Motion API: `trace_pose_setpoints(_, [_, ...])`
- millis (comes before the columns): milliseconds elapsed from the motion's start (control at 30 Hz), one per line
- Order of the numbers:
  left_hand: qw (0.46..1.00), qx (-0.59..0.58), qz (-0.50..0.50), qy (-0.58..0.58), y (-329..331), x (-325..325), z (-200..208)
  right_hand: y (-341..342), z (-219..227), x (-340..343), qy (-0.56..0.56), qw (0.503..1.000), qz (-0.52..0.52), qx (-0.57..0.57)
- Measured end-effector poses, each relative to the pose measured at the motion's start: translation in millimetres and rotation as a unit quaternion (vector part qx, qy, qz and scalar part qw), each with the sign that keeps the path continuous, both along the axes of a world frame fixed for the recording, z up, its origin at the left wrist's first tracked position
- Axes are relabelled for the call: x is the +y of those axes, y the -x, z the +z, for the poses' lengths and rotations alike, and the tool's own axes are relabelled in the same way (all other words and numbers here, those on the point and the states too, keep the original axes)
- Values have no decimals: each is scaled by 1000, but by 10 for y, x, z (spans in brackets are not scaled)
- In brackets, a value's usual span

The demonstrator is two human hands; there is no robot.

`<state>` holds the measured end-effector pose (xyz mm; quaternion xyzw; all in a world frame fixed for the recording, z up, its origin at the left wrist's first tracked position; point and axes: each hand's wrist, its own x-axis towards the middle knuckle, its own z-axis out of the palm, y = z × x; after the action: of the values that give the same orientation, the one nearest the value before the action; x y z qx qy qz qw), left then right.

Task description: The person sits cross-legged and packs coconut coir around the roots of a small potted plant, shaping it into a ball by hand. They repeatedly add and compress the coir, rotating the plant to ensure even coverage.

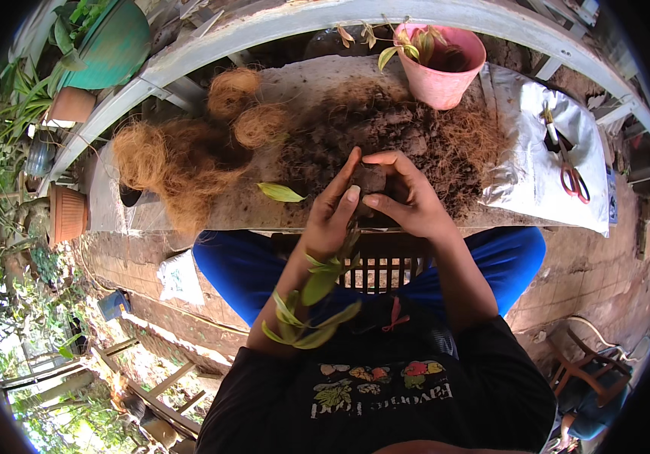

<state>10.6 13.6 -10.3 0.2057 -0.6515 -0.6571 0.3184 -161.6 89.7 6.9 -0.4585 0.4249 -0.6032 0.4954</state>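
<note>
A dark clump of soil (370, 179) sits between my two hands, above the near side of the table. My left hand (331, 206) is curled round its left side, with the thumb on top. On the other side my right hand (410, 198) cups it with bent fingers and thumb. From the clump a leafy plant (319, 286) trails back toward me over my left forearm, its green leaves hanging near my shirt. Roots inside the clump cannot be made out. Beyond my hands spreads a heap of loose dark soil (408, 129).
Brown coconut fibre (166, 163) lies left, near a loose yellow-green leaf (279, 192). A pink pot (446, 79) with a drooping plant stands at the back. Red-handled scissors (571, 178) rest on a white sack (525, 178) at right. A pale rail (295, 34) borders the far side.
</note>
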Motion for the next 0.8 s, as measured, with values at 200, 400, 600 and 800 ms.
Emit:
trace_pose_setpoints(200, [940, -235, -180, -168, -333, -282, 628, 134, 56, 48, -11, 988, 83, 127])
trace_pose_setpoints(400, [938, 15, -156, -308, -630, -562, 584, -2, 130, 9, 5, 990, 97, -98])
trace_pose_setpoints(600, [986, -65, 43, -150, -412, -199, 100, -199, -159, -88, -55, 978, 9, -203])
trace_pose_setpoints(800, [989, -11, 66, -133, -154, 24, 18, -305, -250, -53, -69, 993, 34, -88])
